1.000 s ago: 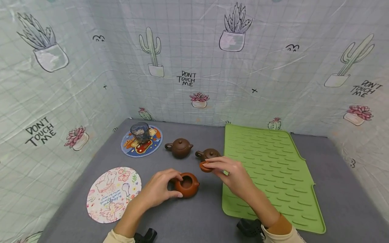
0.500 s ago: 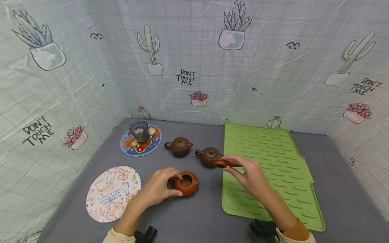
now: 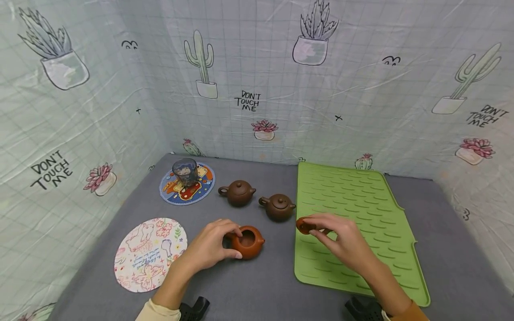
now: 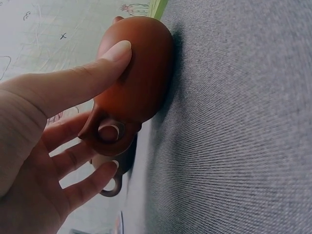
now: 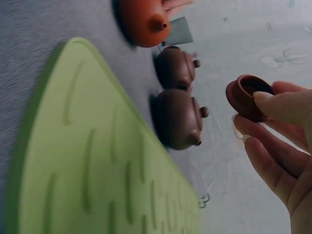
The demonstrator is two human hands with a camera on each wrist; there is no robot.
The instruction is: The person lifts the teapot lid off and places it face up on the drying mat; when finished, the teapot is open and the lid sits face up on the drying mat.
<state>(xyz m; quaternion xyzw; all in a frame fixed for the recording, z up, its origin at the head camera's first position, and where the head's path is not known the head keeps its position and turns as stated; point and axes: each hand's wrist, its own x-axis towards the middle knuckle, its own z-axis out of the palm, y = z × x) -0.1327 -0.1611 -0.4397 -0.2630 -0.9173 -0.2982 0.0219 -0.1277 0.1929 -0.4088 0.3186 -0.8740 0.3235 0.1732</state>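
Observation:
An orange-brown clay teapot (image 3: pixel 250 249) stands lidless on the grey table, its dark opening facing up and its spout to the right. My left hand (image 3: pixel 214 243) grips it by the handle side, thumb along the near wall, as the left wrist view (image 4: pixel 144 73) also shows. Over the left edge of the green mat, my right hand (image 3: pixel 341 236) pinches the teapot lid (image 3: pixel 304 225) between thumb and fingers. The lid is tipped so its hollow underside shows; in the right wrist view the lid (image 5: pixel 248 97) is held up in the air.
Two dark brown lidded teapots, one (image 3: pixel 238 193) farther left and one (image 3: pixel 278 207) near the mat, stand behind. A green ridged drying mat (image 3: pixel 353 200) lies at right. A glass (image 3: pixel 185 172) sits on a blue round mat (image 3: pixel 172 199); a white patterned round mat (image 3: pixel 150 254) lies at left.
My right hand has carried the lid right, away from the dark teapots to over the green mat's edge, and turned its underside into view. The left hand stays on the teapot.

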